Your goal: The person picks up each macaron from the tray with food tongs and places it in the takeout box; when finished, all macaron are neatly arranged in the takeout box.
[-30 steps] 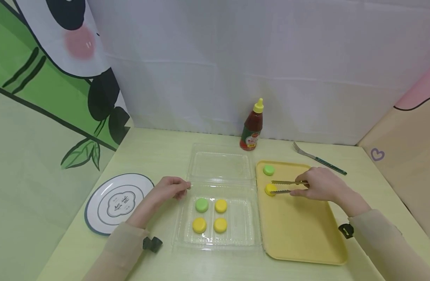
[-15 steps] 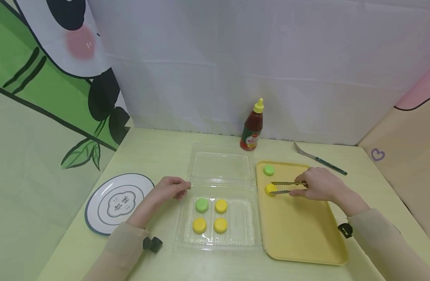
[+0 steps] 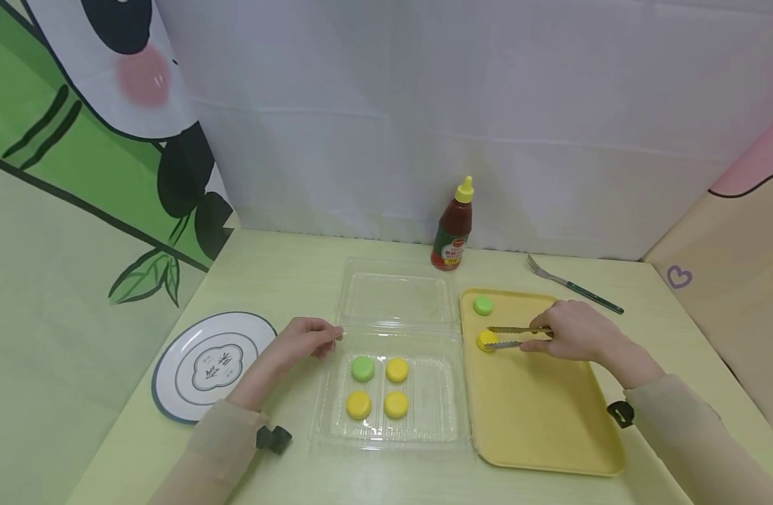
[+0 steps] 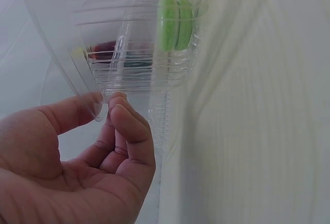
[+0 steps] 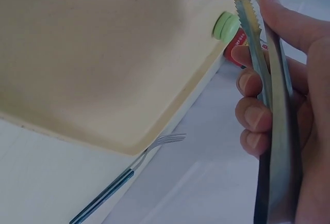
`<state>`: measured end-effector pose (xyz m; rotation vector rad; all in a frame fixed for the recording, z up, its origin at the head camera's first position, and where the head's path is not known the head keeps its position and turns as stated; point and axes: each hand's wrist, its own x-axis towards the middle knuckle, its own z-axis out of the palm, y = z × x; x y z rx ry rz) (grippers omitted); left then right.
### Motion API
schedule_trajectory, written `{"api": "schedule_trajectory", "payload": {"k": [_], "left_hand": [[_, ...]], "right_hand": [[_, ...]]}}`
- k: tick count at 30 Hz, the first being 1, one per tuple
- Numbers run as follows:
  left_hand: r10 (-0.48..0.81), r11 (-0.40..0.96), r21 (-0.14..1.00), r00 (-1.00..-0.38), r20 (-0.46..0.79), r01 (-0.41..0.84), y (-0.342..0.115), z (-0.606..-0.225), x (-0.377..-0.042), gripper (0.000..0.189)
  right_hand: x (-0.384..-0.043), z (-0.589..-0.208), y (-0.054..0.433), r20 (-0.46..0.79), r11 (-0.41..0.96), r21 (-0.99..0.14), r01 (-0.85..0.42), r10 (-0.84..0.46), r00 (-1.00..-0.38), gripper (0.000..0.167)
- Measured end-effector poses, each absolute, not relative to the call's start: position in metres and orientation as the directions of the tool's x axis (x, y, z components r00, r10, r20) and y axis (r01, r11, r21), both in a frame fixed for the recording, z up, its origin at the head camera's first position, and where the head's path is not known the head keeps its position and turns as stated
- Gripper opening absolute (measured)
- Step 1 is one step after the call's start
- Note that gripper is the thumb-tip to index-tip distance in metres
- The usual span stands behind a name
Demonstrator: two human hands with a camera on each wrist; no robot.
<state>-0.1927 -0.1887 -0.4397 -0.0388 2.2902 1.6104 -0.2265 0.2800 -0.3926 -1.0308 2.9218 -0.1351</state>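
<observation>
My left hand (image 3: 311, 339) pinches the upper left corner of a clear plastic clamshell box (image 3: 437, 421) between thumb and fingertips; the left wrist view shows its thin rim there. Inside the box sit a green macaron (image 3: 363, 368) and several yellow macarons (image 3: 395, 405). My right hand (image 3: 576, 330) grips metal tongs (image 5: 278, 115) with serrated tips. Their tips are spread at a yellow macaron (image 3: 485, 341) on the yellow tray (image 3: 544, 421), one arm overlapping it in the head view. Another green macaron (image 3: 483, 306) lies behind it on the tray.
The box's lid (image 3: 395, 294) lies folded back behind its base. A sauce bottle (image 3: 453, 228) stands upright at the back. A fork (image 3: 576, 286) with a dark green handle lies behind the tray, and a white plate (image 3: 184, 351) rests on the left.
</observation>
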Motion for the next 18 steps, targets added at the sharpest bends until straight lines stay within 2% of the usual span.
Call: {"api": "schedule_trajectory", "payload": {"k": [13,18], "left_hand": [[0.165,0.361,0.904,-0.939,-0.303,-0.228,-0.1875,-0.4383,-0.1921,0.029],[0.151,0.368,0.899,-0.939,-0.309,-0.236,-0.1870,-0.4387,-0.1925,0.028]], "right_hand": [[-0.2251,-0.3895,0.2803,0.003,0.766,-0.095,-0.635,-0.638,-0.770,0.046],[-0.2236,-0.3838,0.2795,0.018,0.761,-0.116,-0.638,-0.640,-0.768,0.037]]}}
